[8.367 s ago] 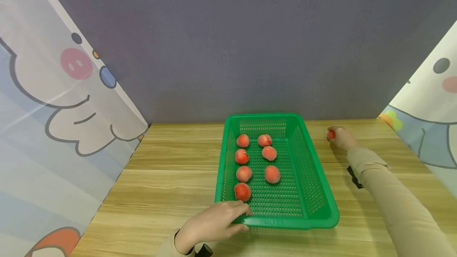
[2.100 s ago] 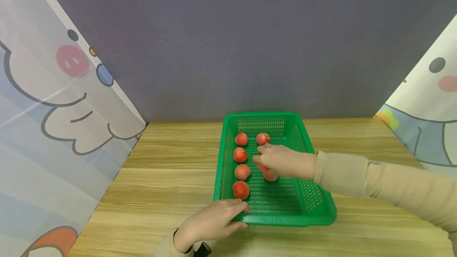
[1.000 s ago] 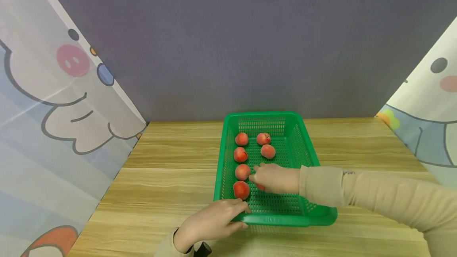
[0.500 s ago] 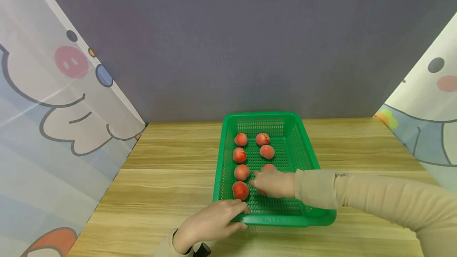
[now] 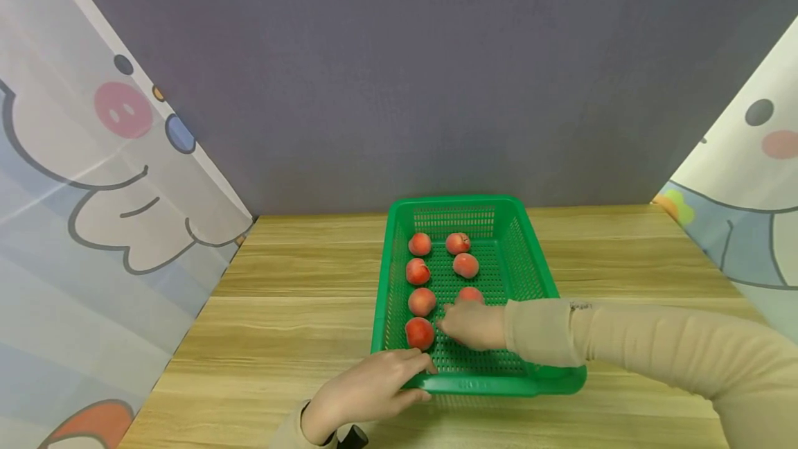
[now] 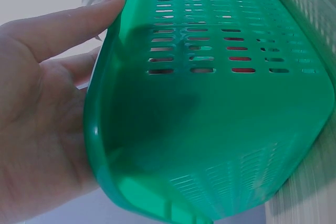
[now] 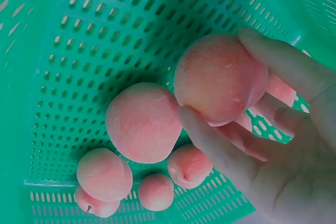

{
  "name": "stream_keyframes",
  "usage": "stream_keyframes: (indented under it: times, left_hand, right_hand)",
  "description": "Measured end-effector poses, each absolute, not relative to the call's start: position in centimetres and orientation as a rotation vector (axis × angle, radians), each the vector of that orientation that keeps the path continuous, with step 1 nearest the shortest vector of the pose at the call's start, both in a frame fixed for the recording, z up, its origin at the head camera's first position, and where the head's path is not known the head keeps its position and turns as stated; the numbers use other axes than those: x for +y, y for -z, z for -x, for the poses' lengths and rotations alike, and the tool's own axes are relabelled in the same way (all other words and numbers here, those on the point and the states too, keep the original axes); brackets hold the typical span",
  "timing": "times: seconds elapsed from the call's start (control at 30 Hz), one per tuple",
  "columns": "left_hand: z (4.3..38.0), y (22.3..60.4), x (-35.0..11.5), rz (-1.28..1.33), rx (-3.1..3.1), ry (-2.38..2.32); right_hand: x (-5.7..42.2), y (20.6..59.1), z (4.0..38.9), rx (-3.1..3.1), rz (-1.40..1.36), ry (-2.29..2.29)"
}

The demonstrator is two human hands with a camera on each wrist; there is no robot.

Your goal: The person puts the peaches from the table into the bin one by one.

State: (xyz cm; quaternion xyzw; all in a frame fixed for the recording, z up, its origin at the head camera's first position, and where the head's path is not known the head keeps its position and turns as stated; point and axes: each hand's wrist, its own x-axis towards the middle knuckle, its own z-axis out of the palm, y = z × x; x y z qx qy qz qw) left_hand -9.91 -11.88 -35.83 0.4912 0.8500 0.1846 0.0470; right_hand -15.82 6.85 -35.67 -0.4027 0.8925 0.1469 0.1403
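Note:
A green plastic basket (image 5: 474, 385) with slotted walls stands on the table. My left hand (image 5: 377, 383) grips its near rim, thumb outside and fingers over the edge; the left wrist view shows the thumb (image 6: 79, 27) along the rim. Inside the basket, my right hand (image 5: 475, 325) holds a peach (image 7: 218, 80) between thumb and fingers, low over the slotted floor. The head view hides that peach behind the hand. Just beyond the hand lies another peach (image 5: 470, 295). Farther back are a peach (image 5: 465, 266) and one more peach (image 5: 458, 243).
Along the basket's left side several peaches stand in a row, the nearest peach (image 5: 420, 333) close to my left fingers. The wooden table (image 5: 293, 296) extends to both sides. A grey wall (image 5: 436, 89) rises behind, with cartoon-printed sheets (image 5: 125, 227) at the sides.
Earlier my right hand held a peach on the table right of the basket. It has come into the basket and moved nearer, uncovering the peach behind it. My left hand stays on the rim.

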Motion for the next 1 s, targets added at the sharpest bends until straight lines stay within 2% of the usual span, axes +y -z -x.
stream_keyframes:
  times: [0.43,1.0]
  left_hand:
    - [9.87,35.84,-11.87,-1.495,2.592,-0.568]
    - [9.9,35.87,-11.87,-1.501,2.595,-0.576]
  right_hand:
    - [6.63,35.98,15.51,2.538,1.021,-0.399]
    - [6.27,36.37,15.6,2.522,0.979,-0.472]
